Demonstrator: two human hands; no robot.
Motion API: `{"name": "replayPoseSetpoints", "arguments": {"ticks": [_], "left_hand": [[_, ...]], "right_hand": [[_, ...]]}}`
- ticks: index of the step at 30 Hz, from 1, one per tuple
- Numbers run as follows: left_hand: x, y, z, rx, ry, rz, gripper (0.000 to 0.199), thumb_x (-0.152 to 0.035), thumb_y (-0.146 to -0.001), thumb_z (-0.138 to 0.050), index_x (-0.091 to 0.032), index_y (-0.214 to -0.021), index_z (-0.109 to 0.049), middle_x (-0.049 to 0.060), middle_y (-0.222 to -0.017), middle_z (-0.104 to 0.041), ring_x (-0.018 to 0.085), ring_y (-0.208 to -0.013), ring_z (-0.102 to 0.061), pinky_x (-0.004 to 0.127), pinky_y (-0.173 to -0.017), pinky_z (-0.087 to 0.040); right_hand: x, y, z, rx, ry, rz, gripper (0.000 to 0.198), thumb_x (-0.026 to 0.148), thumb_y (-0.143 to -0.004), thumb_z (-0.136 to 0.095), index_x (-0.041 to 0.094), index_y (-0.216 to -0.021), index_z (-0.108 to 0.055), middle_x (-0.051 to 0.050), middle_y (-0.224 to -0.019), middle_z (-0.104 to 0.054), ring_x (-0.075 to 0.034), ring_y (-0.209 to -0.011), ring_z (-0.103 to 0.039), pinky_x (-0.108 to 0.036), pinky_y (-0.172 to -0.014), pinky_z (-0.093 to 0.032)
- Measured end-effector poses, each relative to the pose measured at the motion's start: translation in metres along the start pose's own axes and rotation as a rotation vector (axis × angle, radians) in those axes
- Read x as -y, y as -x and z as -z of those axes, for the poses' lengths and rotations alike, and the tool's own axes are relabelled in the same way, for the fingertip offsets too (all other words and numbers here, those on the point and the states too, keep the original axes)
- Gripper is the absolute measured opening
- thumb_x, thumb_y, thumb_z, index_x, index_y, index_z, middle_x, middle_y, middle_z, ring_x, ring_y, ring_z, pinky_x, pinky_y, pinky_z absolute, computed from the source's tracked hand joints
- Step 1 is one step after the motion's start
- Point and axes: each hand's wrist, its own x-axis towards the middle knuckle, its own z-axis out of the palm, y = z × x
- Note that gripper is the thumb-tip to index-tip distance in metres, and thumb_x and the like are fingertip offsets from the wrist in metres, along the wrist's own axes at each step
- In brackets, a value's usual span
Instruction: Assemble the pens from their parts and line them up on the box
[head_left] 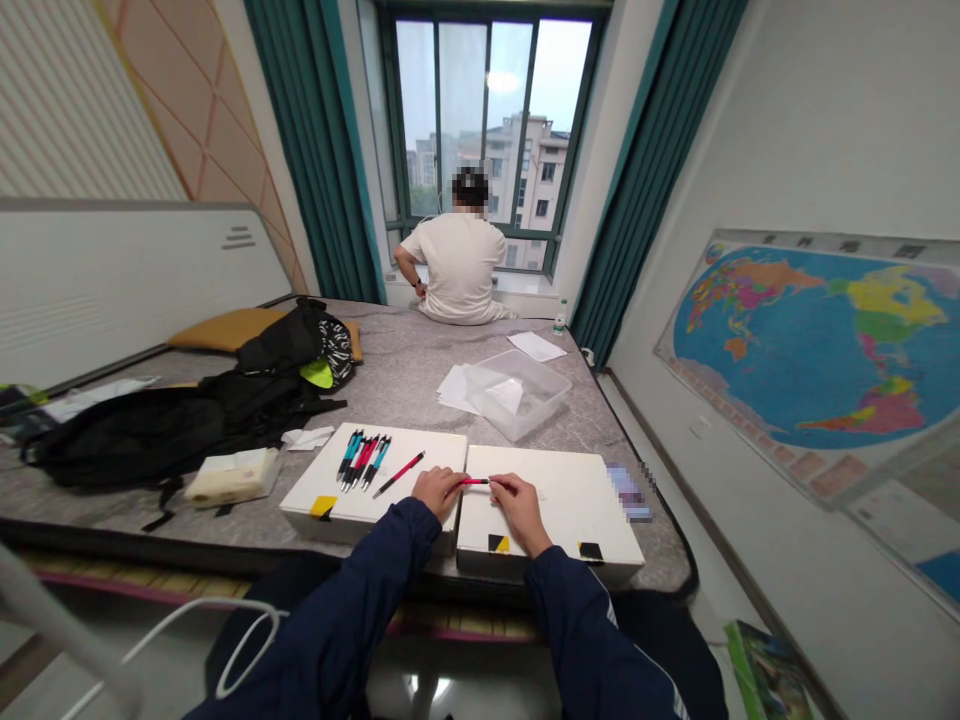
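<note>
While both hands [437,491] pinch its ends, a red pen [474,481] lies crosswise between them.

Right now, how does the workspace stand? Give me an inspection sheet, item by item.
Surface: left white box and right white box, side by side on a gray cover.
Job's things: held red pen; blue and red pens grouped on the left white box, lone red pen beside them.
Clutter: black bag, tissue pack, clear bin, papers, bottle.
Hands: left hand and right hand grip opposite ends of the held red pen.
Cables: white cable looped at lower left.
Surroundings: person seated by the window, back to camera; world map at right.
</note>
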Motion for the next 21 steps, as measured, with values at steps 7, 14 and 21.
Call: {"name": "replayPoseSetpoints", "arguments": {"ticks": [7,14,21], "left_hand": [[-0.0005,-0.0003,-0.0015,0.021,-0.025,-0.018,0.031,-0.036,-0.095,-0.043,-0.027,-0.113,-0.066,0.006,-0.091,-0.066,0.023,-0.088,-0.056,0.034,-0.074,-0.037],[0.0,0.0003,-0.0017,0.002,-0.023,-0.002,0.03,-0.034,-0.095,-0.044,-0.026,-0.112,-0.066,0.006,-0.092,-0.066,0.022,-0.088,-0.056,0.035,-0.073,-0.036],[-0.0031,-0.0002,0.0019,0.028,-0.068,0.001,0.03,-0.034,-0.096,-0.043,-0.028,-0.114,-0.065,0.005,-0.094,-0.067,0.022,-0.089,-0.055,0.034,-0.073,-0.035]], "right_hand": [[0.0024,0.002,-0.0031,-0.02,0.063,0.008,0.027,0.036,-0.075,-0.07,0.015,-0.092,-0.072,-0.006,-0.079,-0.067,-0.017,-0.067,-0.06,-0.029,-0.059,-0.053],[-0.0045,0.0017,-0.0033,0.002,0.074,-0.013,0.029,0.038,-0.079,-0.065,0.014,-0.094,-0.069,-0.007,-0.081,-0.068,-0.017,-0.066,-0.061,-0.03,-0.062,-0.052],[0.0047,0.0062,-0.0082,-0.037,0.478,0.165,0.028,0.04,-0.091,-0.046,0.018,-0.08,-0.061,-0.001,-0.068,-0.059,-0.015,-0.063,-0.054,-0.026,-0.06,-0.041]]}}
